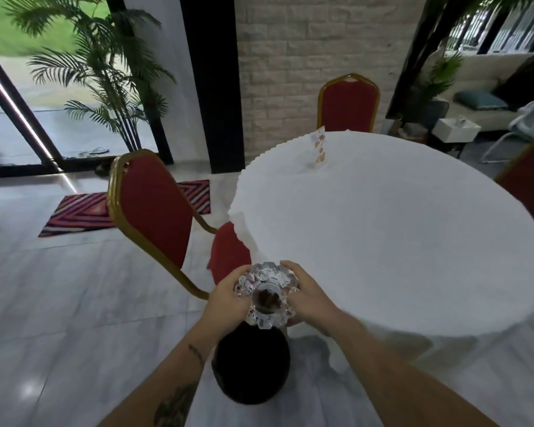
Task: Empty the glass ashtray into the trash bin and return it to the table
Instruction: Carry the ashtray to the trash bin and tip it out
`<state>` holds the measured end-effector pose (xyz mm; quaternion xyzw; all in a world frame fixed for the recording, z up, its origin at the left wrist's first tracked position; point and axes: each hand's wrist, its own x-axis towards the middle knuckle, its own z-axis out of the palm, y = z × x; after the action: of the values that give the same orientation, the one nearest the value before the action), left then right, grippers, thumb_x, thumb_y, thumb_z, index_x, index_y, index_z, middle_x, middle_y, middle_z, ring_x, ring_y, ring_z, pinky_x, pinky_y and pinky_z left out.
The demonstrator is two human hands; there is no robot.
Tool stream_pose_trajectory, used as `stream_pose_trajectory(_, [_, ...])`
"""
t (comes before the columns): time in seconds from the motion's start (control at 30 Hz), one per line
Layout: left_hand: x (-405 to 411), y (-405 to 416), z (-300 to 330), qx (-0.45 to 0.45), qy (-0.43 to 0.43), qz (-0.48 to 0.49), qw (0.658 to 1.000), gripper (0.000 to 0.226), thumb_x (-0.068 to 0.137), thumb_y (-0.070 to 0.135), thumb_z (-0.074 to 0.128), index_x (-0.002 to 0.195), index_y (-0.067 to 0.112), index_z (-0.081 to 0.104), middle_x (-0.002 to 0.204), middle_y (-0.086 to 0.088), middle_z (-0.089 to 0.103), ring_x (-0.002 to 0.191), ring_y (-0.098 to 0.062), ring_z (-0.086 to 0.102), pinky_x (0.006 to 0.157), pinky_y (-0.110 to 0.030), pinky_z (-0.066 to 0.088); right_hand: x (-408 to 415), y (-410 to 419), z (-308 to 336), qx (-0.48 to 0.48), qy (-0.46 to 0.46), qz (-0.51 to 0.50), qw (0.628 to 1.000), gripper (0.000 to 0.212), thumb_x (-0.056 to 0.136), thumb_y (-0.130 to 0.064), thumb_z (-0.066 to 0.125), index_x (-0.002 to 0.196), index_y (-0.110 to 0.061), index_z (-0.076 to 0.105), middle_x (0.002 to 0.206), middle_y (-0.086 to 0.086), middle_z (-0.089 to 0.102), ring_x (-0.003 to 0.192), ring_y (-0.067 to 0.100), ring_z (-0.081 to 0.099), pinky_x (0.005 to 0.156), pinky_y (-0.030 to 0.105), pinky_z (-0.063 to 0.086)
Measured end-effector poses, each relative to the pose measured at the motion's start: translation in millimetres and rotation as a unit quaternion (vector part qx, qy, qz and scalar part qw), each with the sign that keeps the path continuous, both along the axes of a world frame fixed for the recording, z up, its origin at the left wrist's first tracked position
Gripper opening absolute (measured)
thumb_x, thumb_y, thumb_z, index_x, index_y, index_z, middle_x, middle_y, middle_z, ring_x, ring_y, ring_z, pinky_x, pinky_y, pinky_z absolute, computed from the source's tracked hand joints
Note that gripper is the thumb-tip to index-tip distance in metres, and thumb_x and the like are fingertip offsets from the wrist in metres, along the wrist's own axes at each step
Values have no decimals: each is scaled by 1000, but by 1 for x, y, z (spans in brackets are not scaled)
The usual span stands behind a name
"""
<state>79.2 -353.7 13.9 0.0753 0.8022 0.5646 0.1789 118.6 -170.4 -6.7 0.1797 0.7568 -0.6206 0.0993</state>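
Note:
A cut-glass ashtray point(267, 295) with dark residue in its bowl is held in the air between both hands. My left hand point(227, 298) grips its left side and my right hand point(305, 295) grips its right side. The ashtray hangs just off the near left edge of the round white table point(398, 229). Directly below it on the floor stands a round black trash bin point(250, 365), its upper rim partly hidden by the ashtray and hands.
A red chair with a gold frame point(151, 204) stands left of the table. Two more red chairs point(349, 103) sit at the far and right sides. A small card stand point(319, 149) is on the far tabletop. A striped mat point(84, 214) and potted palm point(105, 72) lie beyond on the tiled floor.

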Motion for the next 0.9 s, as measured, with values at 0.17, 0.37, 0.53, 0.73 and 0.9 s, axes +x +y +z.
stream_pose_trajectory(0.17, [-5,-31,-32,-12,-11,16,1000,43,83,9,75,121,26,67,110,11,73,102,0,67,99,-31,53,-7,-27,-24,25,-1,18,1000,51,84,-6,72,127,-30,58,114,-4,70,100,17,69,72,18,56])
stream_pose_trajectory(0.37, [0,-49,-77,-44,-42,42,997,40,82,17,76,118,28,67,111,16,70,101,4,63,90,-18,48,-13,-47,-65,62,-49,65,995,47,80,-29,77,124,-35,58,115,-9,68,104,14,68,74,19,54])
stream_pose_trajectory(0.53, [-7,-52,-132,-51,-38,65,996,41,84,2,67,111,33,64,108,21,64,100,9,58,87,-10,42,-28,-51,-125,48,-82,67,993,51,86,-15,65,131,-38,55,120,-5,66,106,21,67,89,48,61])
stream_pose_trajectory(0.73, [-31,-54,-247,-105,-8,57,993,50,83,-8,59,114,32,63,111,17,63,104,-4,59,92,-19,45,-51,-53,-232,56,-98,70,991,63,97,2,39,146,-37,44,123,0,56,99,29,68,63,39,64])
stream_pose_trajectory(0.9, [-52,-53,-352,-144,39,63,987,48,83,0,58,120,31,62,118,5,67,108,-14,61,96,-33,50,-71,-53,-341,81,-64,80,991,63,98,4,44,151,-30,40,150,6,49,101,22,62,48,18,51])
